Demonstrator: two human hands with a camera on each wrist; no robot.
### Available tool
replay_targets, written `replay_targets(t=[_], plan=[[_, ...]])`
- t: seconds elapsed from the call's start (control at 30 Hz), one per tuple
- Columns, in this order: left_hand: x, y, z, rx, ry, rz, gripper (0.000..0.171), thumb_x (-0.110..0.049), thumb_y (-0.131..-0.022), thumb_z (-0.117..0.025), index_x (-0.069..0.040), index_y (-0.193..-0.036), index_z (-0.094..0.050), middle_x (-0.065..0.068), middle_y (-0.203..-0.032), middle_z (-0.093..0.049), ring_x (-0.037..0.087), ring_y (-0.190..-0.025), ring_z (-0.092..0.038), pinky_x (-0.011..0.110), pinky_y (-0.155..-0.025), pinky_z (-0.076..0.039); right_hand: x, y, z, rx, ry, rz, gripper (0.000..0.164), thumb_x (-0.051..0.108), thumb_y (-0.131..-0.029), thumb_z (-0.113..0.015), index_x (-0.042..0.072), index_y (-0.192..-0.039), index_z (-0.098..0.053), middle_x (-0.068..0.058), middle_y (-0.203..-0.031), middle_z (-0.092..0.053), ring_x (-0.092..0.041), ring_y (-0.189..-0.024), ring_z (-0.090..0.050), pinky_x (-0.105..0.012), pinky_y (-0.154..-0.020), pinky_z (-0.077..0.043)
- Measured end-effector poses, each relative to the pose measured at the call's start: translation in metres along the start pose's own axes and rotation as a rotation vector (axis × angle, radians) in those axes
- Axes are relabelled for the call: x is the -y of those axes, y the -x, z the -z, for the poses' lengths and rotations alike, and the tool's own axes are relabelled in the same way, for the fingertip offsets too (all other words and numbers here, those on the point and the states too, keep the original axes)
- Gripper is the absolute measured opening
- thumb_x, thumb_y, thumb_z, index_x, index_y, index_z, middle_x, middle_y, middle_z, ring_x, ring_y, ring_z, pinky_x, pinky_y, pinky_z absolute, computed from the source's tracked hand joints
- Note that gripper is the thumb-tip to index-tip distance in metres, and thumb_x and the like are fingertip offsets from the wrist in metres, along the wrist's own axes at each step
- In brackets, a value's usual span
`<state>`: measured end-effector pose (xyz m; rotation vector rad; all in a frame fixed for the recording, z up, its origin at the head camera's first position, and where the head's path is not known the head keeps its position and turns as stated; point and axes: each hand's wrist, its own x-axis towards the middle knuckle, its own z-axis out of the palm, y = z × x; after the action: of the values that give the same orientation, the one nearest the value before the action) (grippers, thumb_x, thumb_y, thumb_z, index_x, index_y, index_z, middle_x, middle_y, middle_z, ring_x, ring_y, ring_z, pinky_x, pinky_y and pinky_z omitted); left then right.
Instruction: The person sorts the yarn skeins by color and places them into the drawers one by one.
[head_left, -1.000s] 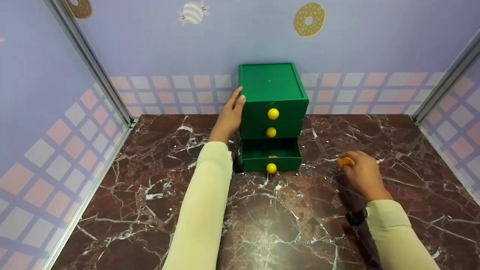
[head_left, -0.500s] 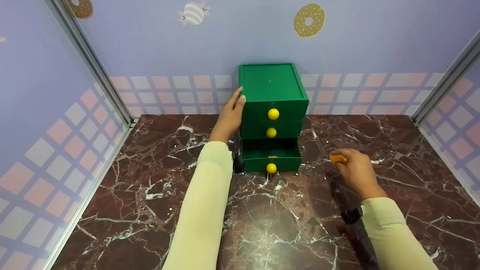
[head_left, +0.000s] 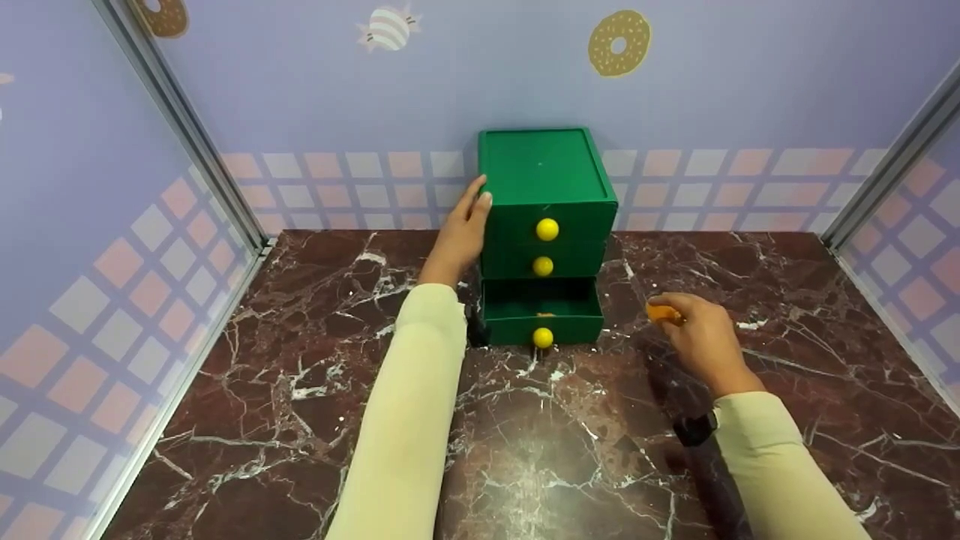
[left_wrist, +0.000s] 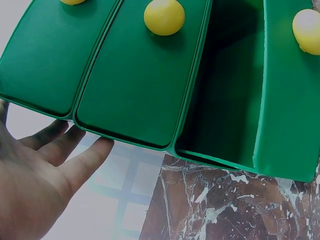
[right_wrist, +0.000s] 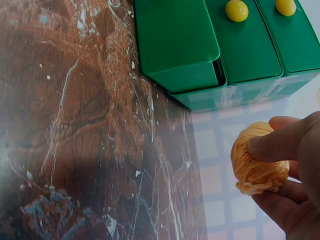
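Observation:
A green drawer unit with round yellow knobs stands against the back wall, its bottom drawer pulled out and the two above it closed. My left hand lies along the unit's left side near the top front corner. In the left wrist view, the fingers of that hand reach flat against the side wall. To the right of the unit, my right hand holds a small ball of orange yarn above the table, pinched between thumb and fingers.
Dark red marbled tabletop runs to a patterned back wall. Side panels enclose it on the left and right. A small orange-brown patch shows at the open drawer's front rim.
My right hand has moved left and slightly farther back, bringing the ball of yarn closer to the drawer unit. The left hand stays at the unit's side, and the drawer keeps its position.

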<state>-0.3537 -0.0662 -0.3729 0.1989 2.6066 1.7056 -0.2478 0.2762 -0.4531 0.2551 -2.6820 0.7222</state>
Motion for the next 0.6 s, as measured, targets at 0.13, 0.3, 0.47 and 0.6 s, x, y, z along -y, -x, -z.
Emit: replay_targets(t=[0.13,0.3,0.47,0.6], plan=[[0.000,0.000,0.000,-0.007,-0.011,-0.011,0.055,-0.065,-0.097,-0.029,-0.052,-0.150,-0.020,-0.004,-0.162,-0.023,0.031,-0.147,-0.028,0.055,-0.116,-0.025,0.003,-0.002,-0.001,-0.015,-0.004,0.028,0.031,-0.003,-0.084,-0.071,0.009,-0.112,-0.072,-0.023,-0.116,-0.067,-0.045,-0.101,-0.064,-0.059,-0.081,-0.051],[0.001,0.001,-0.001,-0.014,-0.022,-0.028,0.056,-0.065,-0.098,-0.028,-0.050,-0.151,-0.019,-0.003,-0.162,-0.023,0.031,-0.147,-0.027,0.054,-0.117,-0.025,0.006,-0.004,-0.003,-0.051,-0.021,0.066,0.032,-0.004,-0.081,-0.073,0.010,-0.110,-0.073,-0.021,-0.114,-0.069,-0.042,-0.099,-0.066,-0.056,-0.079,-0.053],[0.000,0.001,-0.001,-0.019,-0.028,-0.028,0.056,-0.064,-0.098,-0.028,-0.049,-0.151,-0.019,-0.003,-0.162,-0.023,0.031,-0.146,-0.028,0.055,-0.116,-0.025,0.010,-0.005,-0.004,-0.047,-0.041,0.072,0.032,-0.005,-0.080,-0.073,0.009,-0.109,-0.072,-0.019,-0.115,-0.069,-0.041,-0.100,-0.066,-0.055,-0.082,-0.053],[0.001,0.001,-0.001,-0.019,-0.030,-0.026,0.055,-0.064,-0.098,-0.028,-0.050,-0.151,-0.019,-0.003,-0.162,-0.023,0.031,-0.146,-0.028,0.055,-0.116,-0.025,0.014,-0.006,-0.005,-0.018,-0.064,0.060,0.032,-0.004,-0.083,-0.072,0.010,-0.111,-0.072,-0.017,-0.118,-0.068,-0.039,-0.101,-0.066,-0.054,-0.083,-0.054]])
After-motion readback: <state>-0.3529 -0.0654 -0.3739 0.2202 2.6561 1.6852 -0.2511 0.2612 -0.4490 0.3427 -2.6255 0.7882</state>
